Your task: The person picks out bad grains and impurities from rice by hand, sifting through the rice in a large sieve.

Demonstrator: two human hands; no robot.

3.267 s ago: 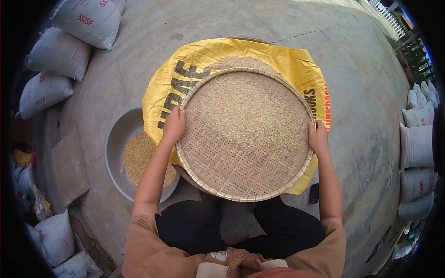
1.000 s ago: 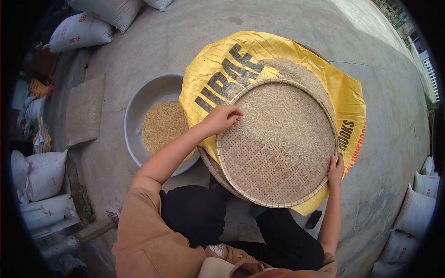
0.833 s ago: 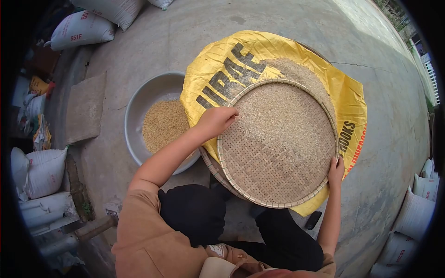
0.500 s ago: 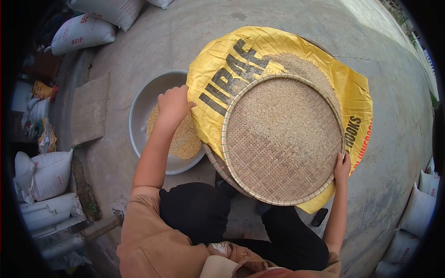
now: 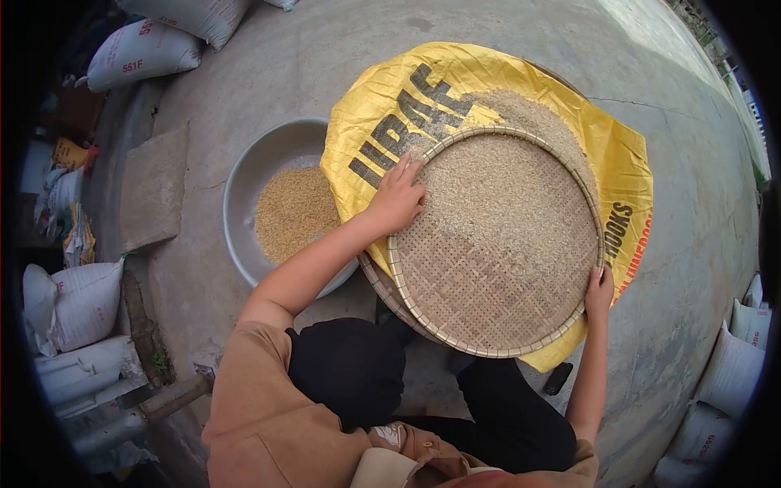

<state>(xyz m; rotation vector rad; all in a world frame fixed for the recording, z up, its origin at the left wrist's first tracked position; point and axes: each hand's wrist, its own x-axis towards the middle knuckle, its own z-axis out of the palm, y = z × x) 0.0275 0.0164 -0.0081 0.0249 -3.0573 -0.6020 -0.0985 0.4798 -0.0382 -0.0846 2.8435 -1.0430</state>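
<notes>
A round woven tray [image 5: 480, 301] with a pale rim carries a layer of light grain [image 5: 504, 195] over its upper part. My right hand [image 5: 599, 291] grips the tray's lower right rim, thumb on top. At the upper left rim lies my left hand [image 5: 397, 195], its fingers spread over the edge and holding nothing. Beneath the tray is a yellow printed sack [image 5: 350, 150] with more grain [image 5: 541, 118] on it. Another woven tray's edge [image 5: 382, 289] shows below the sack. Left of them, a grey metal basin [image 5: 242, 187] contains golden grain [image 5: 289, 207].
Full white sacks [image 5: 142, 57] lie at the upper left, with another [image 5: 89, 305] at the left edge. More sacks [image 5: 732, 362] line the right side. A flat slab [image 5: 154, 191] lies left of the basin. A small black object [image 5: 558, 378] rests below the tray.
My left hand has moved right, from the yellow sack's left edge beside the basin to the tray's upper left rim. My right hand remains on the tray.
</notes>
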